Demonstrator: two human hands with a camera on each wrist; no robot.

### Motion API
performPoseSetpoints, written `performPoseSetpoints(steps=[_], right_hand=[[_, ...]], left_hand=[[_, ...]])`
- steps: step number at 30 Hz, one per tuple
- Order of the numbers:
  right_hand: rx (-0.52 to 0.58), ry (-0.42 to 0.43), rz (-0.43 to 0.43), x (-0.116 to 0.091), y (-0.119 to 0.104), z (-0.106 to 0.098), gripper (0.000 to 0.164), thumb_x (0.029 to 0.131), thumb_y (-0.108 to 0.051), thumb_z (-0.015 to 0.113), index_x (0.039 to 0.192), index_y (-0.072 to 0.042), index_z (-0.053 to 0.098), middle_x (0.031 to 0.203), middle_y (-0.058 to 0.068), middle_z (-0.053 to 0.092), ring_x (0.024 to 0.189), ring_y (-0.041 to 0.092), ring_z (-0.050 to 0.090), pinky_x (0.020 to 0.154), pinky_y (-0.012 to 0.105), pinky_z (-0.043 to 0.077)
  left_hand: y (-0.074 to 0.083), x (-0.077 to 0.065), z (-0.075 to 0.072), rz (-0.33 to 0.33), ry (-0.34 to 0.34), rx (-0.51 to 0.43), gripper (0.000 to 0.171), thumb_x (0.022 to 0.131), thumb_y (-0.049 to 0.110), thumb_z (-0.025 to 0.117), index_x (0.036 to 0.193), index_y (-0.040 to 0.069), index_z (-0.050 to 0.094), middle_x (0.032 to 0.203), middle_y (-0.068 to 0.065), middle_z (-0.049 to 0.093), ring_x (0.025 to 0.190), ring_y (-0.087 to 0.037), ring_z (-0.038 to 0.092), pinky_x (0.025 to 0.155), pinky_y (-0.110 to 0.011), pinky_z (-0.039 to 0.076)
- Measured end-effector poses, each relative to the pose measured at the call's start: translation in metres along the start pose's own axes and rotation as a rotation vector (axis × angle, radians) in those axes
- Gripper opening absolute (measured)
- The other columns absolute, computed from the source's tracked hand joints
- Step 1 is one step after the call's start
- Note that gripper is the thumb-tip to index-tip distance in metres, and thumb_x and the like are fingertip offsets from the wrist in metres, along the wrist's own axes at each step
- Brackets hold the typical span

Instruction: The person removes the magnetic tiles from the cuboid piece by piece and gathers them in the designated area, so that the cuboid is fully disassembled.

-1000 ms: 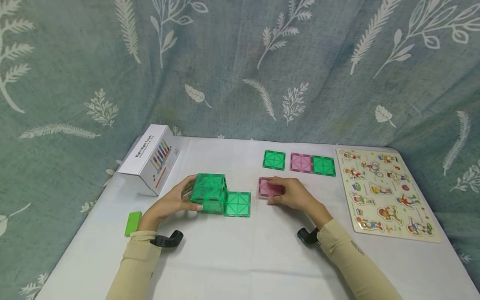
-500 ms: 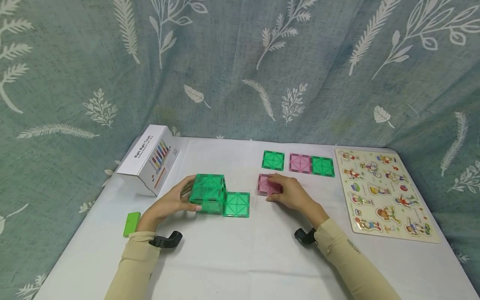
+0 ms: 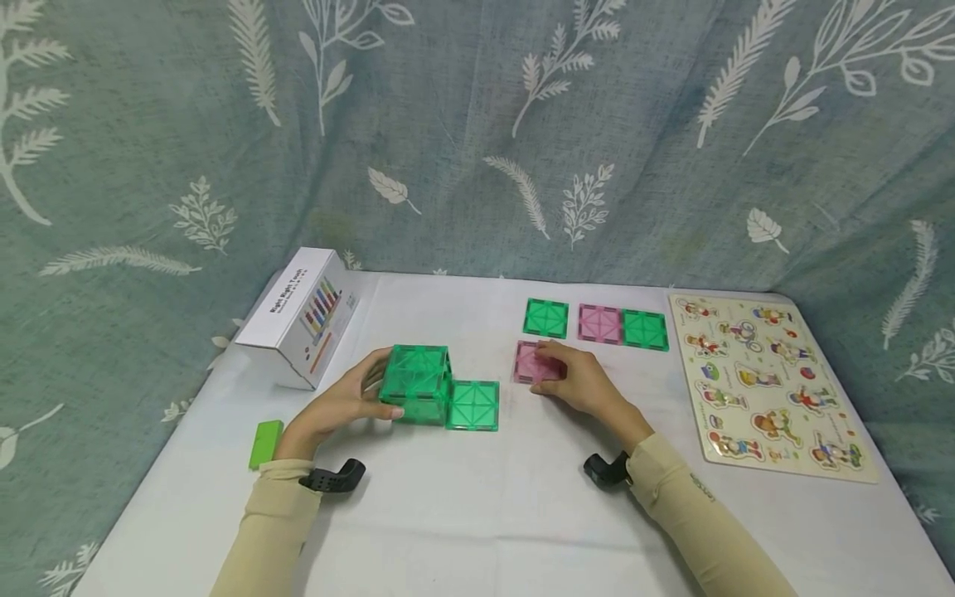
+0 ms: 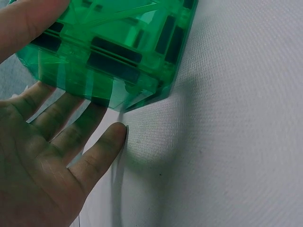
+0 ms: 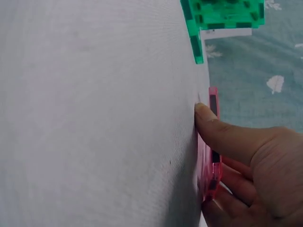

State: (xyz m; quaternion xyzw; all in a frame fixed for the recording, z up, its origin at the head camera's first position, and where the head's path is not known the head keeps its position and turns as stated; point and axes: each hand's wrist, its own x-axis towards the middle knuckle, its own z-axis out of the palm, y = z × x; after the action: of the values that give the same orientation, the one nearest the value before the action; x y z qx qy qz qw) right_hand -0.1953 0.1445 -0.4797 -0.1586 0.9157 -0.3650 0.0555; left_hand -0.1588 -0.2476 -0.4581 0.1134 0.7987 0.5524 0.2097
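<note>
My left hand (image 3: 343, 405) holds a box built of clear green magnetic tiles (image 3: 414, 383), thumb at its front and fingers at its left side. In the left wrist view the green box (image 4: 118, 56) shows dark magnet strips along its edges, with fingers seen through or below it. A flat green tile (image 3: 473, 405) lies against the right side of the box. Between thumb and fingers, my right hand (image 3: 585, 383) pinches a pink magnetic tile (image 3: 528, 362) by its right side. The right wrist view shows this pink tile (image 5: 214, 172) close over the white cloth.
At the back lie a green tile (image 3: 546, 318), a pink tile (image 3: 599, 323) and another green tile (image 3: 645, 330) beside it. A wooden picture puzzle board (image 3: 772, 385) occupies the right. On the left are a white box (image 3: 298, 319) and a light green block (image 3: 265, 444).
My right hand has moved slightly toward the back of the table with the pink tile. The left hand and the green box have stayed in place.
</note>
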Motion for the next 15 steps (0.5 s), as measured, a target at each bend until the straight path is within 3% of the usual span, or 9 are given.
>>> performPoseSetpoints(steps=[15], right_hand=[[0.032,0.012,-0.018,-0.0008,0.0021,0.0012,0.053,0.082,-0.022,0.084,0.131,-0.009,0.067,0.149,0.008,0.056,0.148,0.030,0.042,0.124,0.052,0.034]], left_hand=[[-0.0004,-0.0008,0.0006,-0.024,0.008,0.003,0.107,0.079,0.016,0.084,0.160,0.012,0.015,0.169,-0.019,0.010,0.155,-0.049,0.005,0.126,-0.066,0.012]])
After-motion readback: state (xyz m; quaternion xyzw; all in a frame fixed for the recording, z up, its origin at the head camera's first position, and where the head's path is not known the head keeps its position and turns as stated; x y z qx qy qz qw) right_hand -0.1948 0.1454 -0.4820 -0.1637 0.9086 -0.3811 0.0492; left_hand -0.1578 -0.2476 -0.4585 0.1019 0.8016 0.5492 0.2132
